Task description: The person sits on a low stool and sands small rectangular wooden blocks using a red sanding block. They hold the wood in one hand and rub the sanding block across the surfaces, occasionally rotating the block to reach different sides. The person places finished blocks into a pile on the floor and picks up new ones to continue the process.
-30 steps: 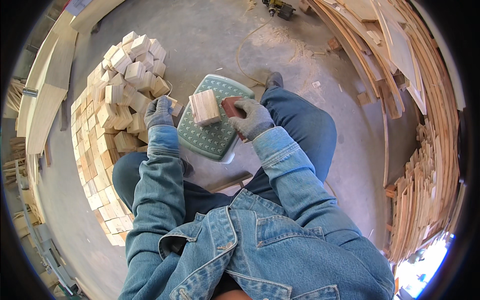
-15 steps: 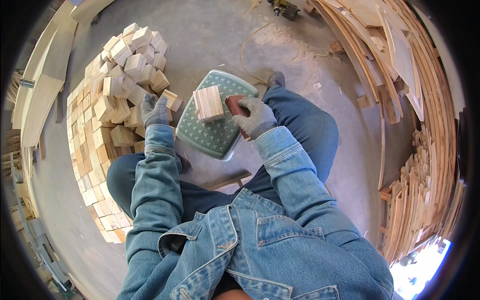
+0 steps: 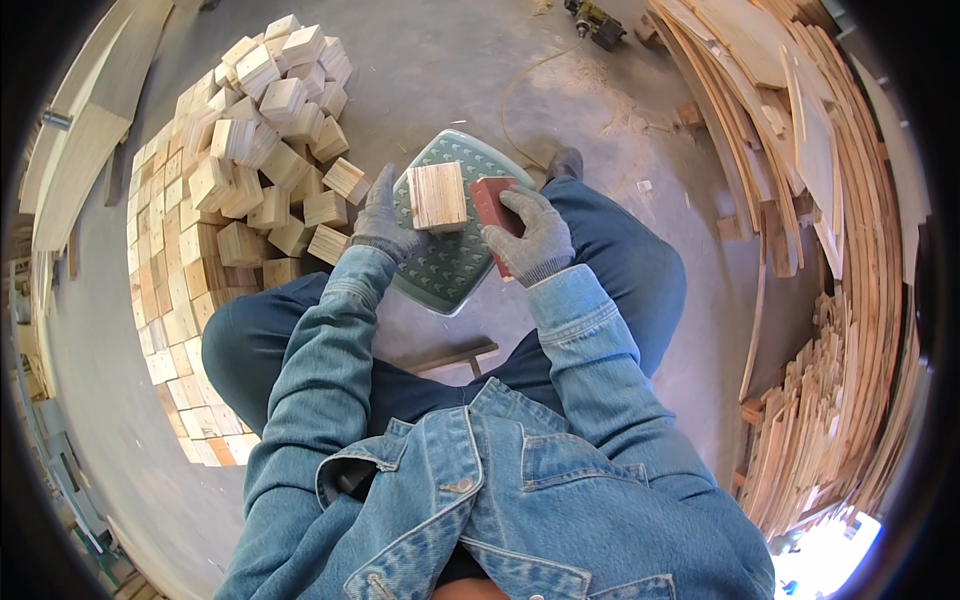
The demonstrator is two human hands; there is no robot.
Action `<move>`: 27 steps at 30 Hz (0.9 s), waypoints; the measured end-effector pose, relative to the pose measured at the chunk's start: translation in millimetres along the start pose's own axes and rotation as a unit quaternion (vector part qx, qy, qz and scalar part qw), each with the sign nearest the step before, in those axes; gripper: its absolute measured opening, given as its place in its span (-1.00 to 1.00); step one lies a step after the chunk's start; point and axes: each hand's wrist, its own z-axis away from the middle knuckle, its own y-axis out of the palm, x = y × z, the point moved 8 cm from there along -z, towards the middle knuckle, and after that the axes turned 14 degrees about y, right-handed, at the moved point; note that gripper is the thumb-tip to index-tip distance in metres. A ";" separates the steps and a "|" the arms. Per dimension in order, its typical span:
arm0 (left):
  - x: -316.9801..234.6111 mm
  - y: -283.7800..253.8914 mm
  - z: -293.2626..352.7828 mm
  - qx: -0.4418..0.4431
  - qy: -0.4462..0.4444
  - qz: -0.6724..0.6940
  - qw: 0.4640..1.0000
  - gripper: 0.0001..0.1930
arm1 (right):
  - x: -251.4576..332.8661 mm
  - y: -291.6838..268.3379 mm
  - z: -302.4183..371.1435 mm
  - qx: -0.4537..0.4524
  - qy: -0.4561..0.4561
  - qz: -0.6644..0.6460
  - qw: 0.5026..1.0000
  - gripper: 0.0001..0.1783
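A square wooden block [image 3: 437, 195] with a striped grain rests on a green plastic stool [image 3: 440, 283] with a patterned top. My left hand [image 3: 388, 222], in a grey glove, is at the stool's left edge beside the block. Its fingers are stretched out and apart, with the thumb near the block's lower left corner; I cannot tell if it touches. On the block's other side, my gloved right hand [image 3: 535, 235] grips a reddish-brown sanding block [image 3: 492, 203] by its right side, a small gap away from the wood.
A big heap of wooden blocks [image 3: 240, 180] lies left of the stool, partly stacked in neat rows. Long boards [image 3: 850, 200] line the right side. A yellow-and-black power tool [image 3: 597, 24] with a hose lies on the dusty floor ahead. My knees flank the stool.
My left hand has moved right, from beside the heap to the wooden block on the stool. My right hand keeps its grip on the sanding block. The whole view has shifted slightly.
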 end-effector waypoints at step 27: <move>-29.9 10.1 18.7 0.025 -0.066 -0.019 0.997 0.09 | 98.0 55.1 -53.7 -0.065 -0.112 0.248 0.960 -0.41</move>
